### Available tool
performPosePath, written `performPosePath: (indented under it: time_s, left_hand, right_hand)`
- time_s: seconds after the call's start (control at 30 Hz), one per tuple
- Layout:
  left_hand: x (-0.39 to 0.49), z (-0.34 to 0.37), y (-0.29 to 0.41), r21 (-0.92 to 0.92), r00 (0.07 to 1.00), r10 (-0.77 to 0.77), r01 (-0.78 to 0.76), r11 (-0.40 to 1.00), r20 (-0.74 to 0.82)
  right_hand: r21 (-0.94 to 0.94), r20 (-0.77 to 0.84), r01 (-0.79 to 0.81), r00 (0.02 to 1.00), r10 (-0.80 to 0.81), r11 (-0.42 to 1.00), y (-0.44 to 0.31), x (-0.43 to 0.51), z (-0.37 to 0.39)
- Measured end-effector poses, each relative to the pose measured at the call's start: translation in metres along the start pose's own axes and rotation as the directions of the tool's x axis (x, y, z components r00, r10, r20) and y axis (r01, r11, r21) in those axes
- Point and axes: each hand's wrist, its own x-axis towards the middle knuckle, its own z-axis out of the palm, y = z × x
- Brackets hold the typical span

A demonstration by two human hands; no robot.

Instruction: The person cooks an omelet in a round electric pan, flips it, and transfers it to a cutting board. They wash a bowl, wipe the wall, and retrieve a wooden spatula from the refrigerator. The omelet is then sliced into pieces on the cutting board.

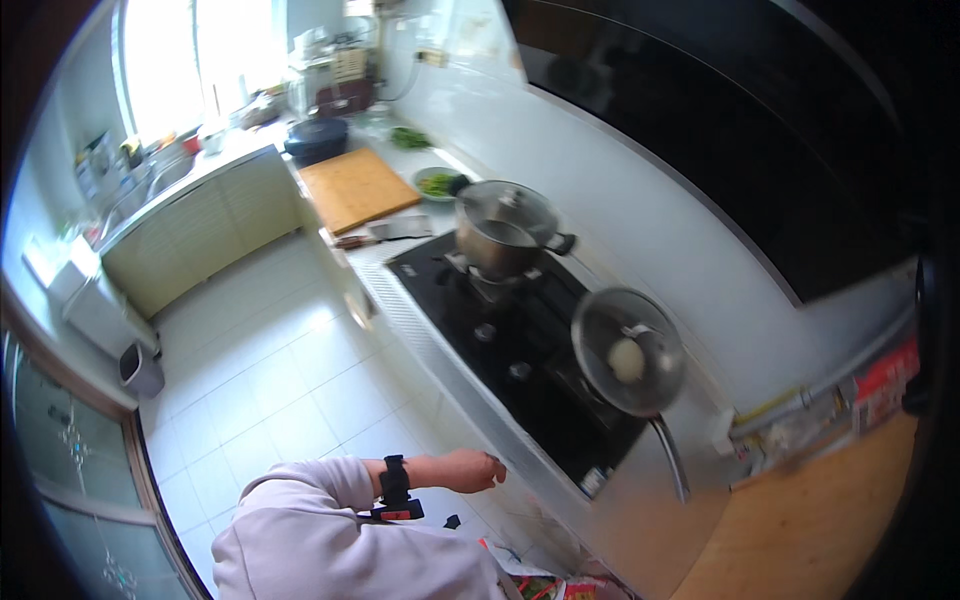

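Observation:
My left hand (478,471) hangs near the front edge of the counter, its fingers curled loosely; whether it holds anything does not show clearly. A black strap circles that wrist. My right hand is out of view. Before me is a black gas hob (517,330). A steel pot (499,247) with a glass lid stands on its far burner. On the nearer part, a pan under a glass lid (660,352) has a pale round thing (626,360) showing through; its metal handle (671,457) points toward me.
Beyond the hob are a cleaver (401,227), a wooden cutting board (360,187), a bowl of chopped greens (435,184) and a dark lidded pot (316,140). A black range hood (697,127) hangs at upper right. A wooden surface (817,510) lies lower right; bags (555,585) sit below.

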Motion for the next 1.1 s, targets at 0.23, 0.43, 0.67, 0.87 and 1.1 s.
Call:
performPosePath:
  time_s: [0.23, 0.43, 0.67, 0.87, 1.1]
  left_hand:
    - [-0.16, -0.065, -0.123, -0.146, 0.904, -0.25, 0.211, 0.967, -0.346]
    - [-0.317, -0.113, -0.21, -0.354, 0.612, -0.509, 0.367, 0.86, -0.605]
    - [-0.412, -0.144, -0.247, -0.581, 0.304, -0.708, 0.415, 0.7, -0.637]
    - [-0.422, -0.159, -0.286, -0.65, 0.18, -0.733, 0.359, 0.67, -0.656]
    - [-0.425, -0.238, -0.337, -0.698, 0.066, -0.755, 0.335, 0.633, -0.652]
  right_hand:
    - [0.538, 0.361, 0.238, 0.802, -0.476, 0.809, -0.268, -0.09, 0.183]
    - [0.807, 0.342, 0.302, 0.462, -0.818, 0.507, -0.507, -0.186, 0.208]
    - [0.935, 0.221, 0.232, 0.204, -0.954, 0.267, -0.67, -0.268, 0.22]
    - [0.967, 0.172, 0.174, 0.079, -0.982, 0.183, -0.758, -0.3, 0.263]
    - [0.969, 0.22, 0.117, 0.012, -0.976, 0.219, -0.861, -0.312, 0.325]
